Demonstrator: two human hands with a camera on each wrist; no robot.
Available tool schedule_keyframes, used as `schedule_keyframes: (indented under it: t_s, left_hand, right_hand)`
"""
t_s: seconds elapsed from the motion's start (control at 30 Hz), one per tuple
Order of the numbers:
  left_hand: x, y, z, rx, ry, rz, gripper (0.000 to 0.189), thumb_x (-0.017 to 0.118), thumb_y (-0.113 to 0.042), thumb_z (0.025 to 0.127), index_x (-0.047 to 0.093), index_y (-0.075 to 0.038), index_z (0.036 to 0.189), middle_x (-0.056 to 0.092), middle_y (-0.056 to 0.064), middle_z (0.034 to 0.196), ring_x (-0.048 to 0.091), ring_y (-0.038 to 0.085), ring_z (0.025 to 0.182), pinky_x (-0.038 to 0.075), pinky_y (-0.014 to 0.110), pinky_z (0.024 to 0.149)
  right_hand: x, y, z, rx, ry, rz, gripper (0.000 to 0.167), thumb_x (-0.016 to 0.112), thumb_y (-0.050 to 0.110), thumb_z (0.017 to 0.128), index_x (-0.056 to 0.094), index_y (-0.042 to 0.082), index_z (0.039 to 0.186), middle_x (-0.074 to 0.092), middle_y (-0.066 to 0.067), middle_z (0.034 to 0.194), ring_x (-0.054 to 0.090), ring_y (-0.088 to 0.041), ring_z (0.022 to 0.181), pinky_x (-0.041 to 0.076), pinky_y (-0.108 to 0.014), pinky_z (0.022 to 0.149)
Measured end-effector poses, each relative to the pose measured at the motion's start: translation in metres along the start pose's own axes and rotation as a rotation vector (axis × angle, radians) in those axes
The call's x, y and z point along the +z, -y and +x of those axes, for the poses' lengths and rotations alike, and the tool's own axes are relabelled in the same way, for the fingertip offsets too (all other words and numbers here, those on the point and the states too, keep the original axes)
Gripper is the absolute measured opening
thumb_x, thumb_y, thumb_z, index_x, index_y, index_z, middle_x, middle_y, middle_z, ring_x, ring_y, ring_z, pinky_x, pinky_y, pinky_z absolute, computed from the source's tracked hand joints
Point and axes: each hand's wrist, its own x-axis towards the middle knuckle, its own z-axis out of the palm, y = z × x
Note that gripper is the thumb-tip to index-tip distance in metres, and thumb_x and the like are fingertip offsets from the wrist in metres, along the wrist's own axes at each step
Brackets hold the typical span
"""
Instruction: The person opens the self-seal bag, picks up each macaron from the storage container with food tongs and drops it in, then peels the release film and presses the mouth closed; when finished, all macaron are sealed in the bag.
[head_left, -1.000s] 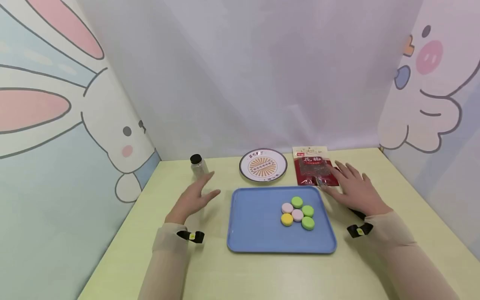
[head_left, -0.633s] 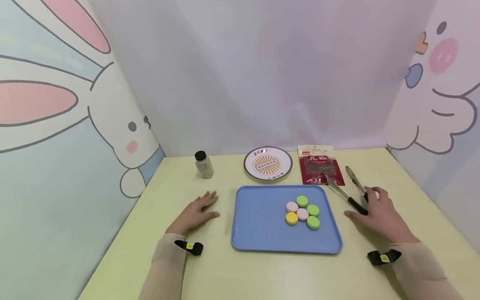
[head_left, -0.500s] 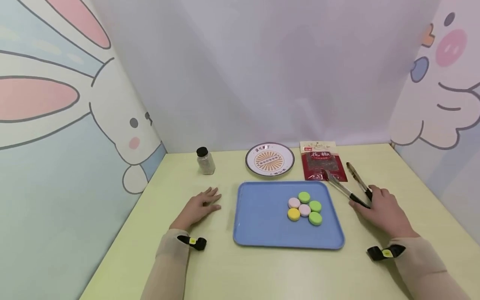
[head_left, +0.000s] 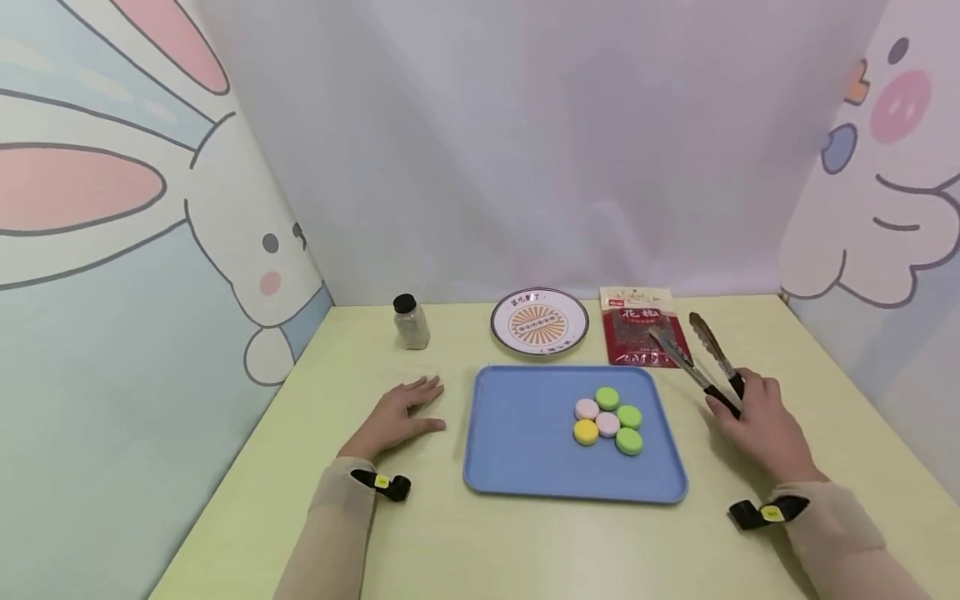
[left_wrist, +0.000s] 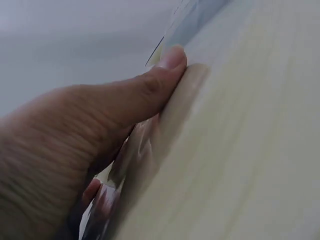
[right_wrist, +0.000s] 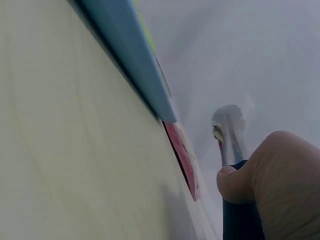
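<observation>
In the head view my right hand grips metal tongs by their black handles, with the two arms spread apart. One tip overlaps the red spice packet at the back right. The right wrist view shows my thumb on the black handle of the tongs, raised above the table. On the left, my left hand rests on the table with loose fingers, holding nothing. Between the hands lies a blue tray bearing several macarons in green, pink and yellow on its right half.
A round patterned plate lies behind the tray. At the back left stands a small clear jar with a black lid. A pale curtain rises behind the table, with cartoon panels on both sides.
My right hand has drawn back from over the packet and taken hold of the tongs, whose tips have lifted slightly. The left hand has moved back from near the jar onto the table.
</observation>
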Motion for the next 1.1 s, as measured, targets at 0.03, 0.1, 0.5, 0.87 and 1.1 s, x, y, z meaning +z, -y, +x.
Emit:
schedule_keyframes:
  t_s: [0.03,0.1,0.5,0.87,1.1]
  left_hand:
    - [0.001,0.0,0.0,0.0,0.007,0.012,0.071,0.073,-0.057,0.085,0.056,-0.022,0.144,0.042,-0.009,0.154,0.031,0.021,0.148,0.02,0.052,0.12]
    - [0.002,-0.001,0.001,-0.004,-0.019,0.005,0.062,0.074,-0.053,0.087,0.061,-0.023,0.14,0.047,-0.01,0.151,0.037,0.022,0.145,0.025,0.051,0.118]
    - [0.007,-0.004,0.004,0.056,-0.303,0.154,0.021,0.078,-0.03,0.09,0.08,-0.024,0.11,0.074,-0.003,0.114,0.067,0.022,0.11,0.051,0.047,0.095]
    - [0.012,-0.007,0.004,0.12,-0.148,0.144,0.052,0.071,-0.048,0.092,0.065,-0.022,0.136,0.058,-0.007,0.143,0.048,0.021,0.136,0.031,0.055,0.11]
    - [0.016,-0.016,0.013,0.04,-0.19,0.219,0.039,0.069,-0.052,0.091,0.072,-0.033,0.125,0.063,-0.014,0.132,0.052,0.014,0.118,0.032,0.05,0.097]
  right_hand:
    - [0.002,0.0,-0.002,-0.009,0.004,-0.004,0.08,0.053,0.043,0.102,0.022,-0.015,0.148,0.029,-0.042,0.13,0.051,-0.058,0.091,0.044,-0.065,0.063]
    - [0.004,0.0,-0.003,-0.023,0.01,-0.01,0.079,0.055,0.042,0.101,0.023,-0.013,0.148,0.029,-0.04,0.129,0.053,-0.056,0.088,0.044,-0.063,0.06]
    - [0.007,-0.003,-0.002,-0.081,0.032,-0.055,0.077,0.061,0.044,0.098,0.03,-0.007,0.147,0.033,-0.036,0.127,0.058,-0.05,0.084,0.046,-0.059,0.056]
    - [0.003,0.002,-0.002,-0.098,0.059,-0.063,0.077,0.062,0.051,0.096,0.035,-0.001,0.145,0.039,-0.033,0.128,0.056,-0.053,0.096,0.046,-0.067,0.067]
    - [0.002,0.022,0.0,-0.194,0.086,-0.061,0.058,0.067,0.062,0.089,0.054,0.016,0.121,0.061,-0.003,0.088,0.053,-0.02,0.065,0.041,-0.036,0.053]
